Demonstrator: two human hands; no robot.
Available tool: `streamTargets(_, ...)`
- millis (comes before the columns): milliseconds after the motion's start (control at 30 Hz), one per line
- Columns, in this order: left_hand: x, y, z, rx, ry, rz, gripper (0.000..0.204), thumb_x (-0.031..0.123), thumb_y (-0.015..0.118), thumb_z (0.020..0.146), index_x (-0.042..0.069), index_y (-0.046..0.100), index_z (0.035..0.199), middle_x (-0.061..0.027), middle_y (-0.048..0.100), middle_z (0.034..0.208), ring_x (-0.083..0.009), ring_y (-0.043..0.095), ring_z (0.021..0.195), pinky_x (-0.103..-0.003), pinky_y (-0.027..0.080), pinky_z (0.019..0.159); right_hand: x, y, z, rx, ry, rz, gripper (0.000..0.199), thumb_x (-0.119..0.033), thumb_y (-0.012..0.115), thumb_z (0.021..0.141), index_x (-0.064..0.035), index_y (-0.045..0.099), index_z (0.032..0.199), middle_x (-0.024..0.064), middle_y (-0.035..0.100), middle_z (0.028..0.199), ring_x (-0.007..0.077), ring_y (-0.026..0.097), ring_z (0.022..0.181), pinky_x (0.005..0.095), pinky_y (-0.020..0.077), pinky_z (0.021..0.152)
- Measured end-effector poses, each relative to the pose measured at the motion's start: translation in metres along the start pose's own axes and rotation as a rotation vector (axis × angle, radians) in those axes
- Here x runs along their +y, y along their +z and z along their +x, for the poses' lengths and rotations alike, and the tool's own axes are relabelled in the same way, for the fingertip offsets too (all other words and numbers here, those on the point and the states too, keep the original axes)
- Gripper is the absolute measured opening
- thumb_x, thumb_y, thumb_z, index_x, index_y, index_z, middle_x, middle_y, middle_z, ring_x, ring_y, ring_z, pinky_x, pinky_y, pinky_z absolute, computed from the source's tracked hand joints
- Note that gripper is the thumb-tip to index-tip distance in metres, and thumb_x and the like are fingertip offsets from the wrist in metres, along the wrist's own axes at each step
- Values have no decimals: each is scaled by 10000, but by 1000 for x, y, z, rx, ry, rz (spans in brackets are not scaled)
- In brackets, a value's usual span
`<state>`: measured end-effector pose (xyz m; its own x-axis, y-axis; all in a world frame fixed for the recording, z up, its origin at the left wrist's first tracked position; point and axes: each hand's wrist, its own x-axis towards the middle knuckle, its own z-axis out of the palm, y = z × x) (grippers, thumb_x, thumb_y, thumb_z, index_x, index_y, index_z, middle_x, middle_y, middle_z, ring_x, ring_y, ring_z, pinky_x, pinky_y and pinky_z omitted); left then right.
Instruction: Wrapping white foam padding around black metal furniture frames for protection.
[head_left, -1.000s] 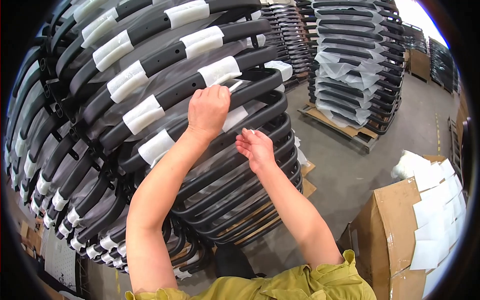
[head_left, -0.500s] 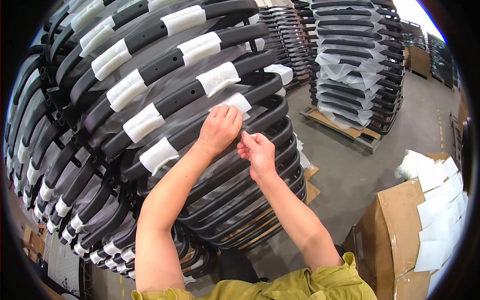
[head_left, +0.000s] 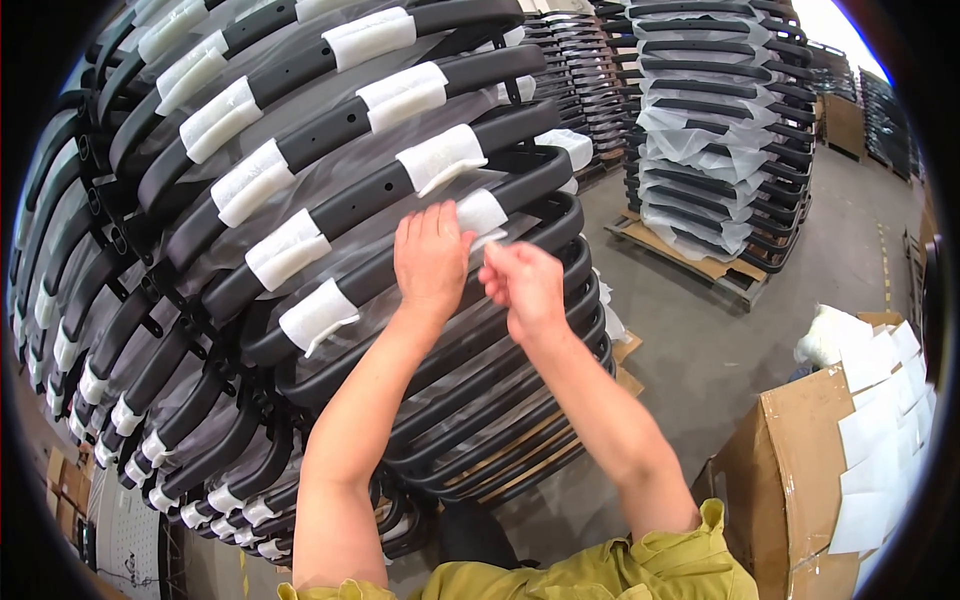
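Note:
A tall stack of black curved frames [head_left: 330, 200] fills the left and middle, each frame wrapped at spots with white foam pads. My left hand [head_left: 430, 262] lies flat on one frame, pressing a white foam pad [head_left: 482, 214] against it. My right hand [head_left: 522, 287] is just beside it, fingers pinched on the lower edge of that same pad. Clear plastic film lies between the frames.
A second stack of black frames [head_left: 715, 120] stands on a wooden pallet [head_left: 700, 262] at the back right. A cardboard box [head_left: 790, 480] with several white foam sheets [head_left: 880, 440] sits at the lower right. Grey concrete floor lies between them.
My left hand slid down and to the right along the frame onto the foam pad. My right hand rose slightly to meet it at the pad's edge.

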<state>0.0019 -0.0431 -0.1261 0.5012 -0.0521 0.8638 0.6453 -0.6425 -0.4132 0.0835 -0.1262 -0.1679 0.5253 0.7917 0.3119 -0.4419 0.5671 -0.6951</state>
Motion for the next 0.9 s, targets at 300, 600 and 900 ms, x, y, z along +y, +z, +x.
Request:
streamTargets(300, 0, -36, 26, -417, -286, -481, 237, 143, 576, 644, 57, 591, 865, -153, 600, 811, -315, 561, 806, -404, 440, 701, -34, 26, 67, -145, 94, -255, 252, -194, 643, 737, 9, 552, 619, 74, 561, 565, 87, 462, 407, 197, 330, 343)
streamTargets(600, -3, -20, 25, -252, -554, -285, 289, 384, 612, 682, 126, 648, 806, -130, 616, 746, -301, 587, 730, -401, 450, 643, -104, -21, 19, -211, 134, -570, 595, -534, 411, 814, 41, 534, 905, 126, 601, 768, 149, 575, 567, 247, 478, 515)
streamTargets(900, -43, 17, 23, -240, -495, -93, 327, 358, 444, 812, 162, 578, 1037, -113, 589, 967, -311, 555, 897, -398, 439, 734, -253, -137, -158, 143, -14, -1464, 348, -329, 568, 785, 10, 591, 709, 30, 573, 613, 91, 547, 533, 224, 455, 497)
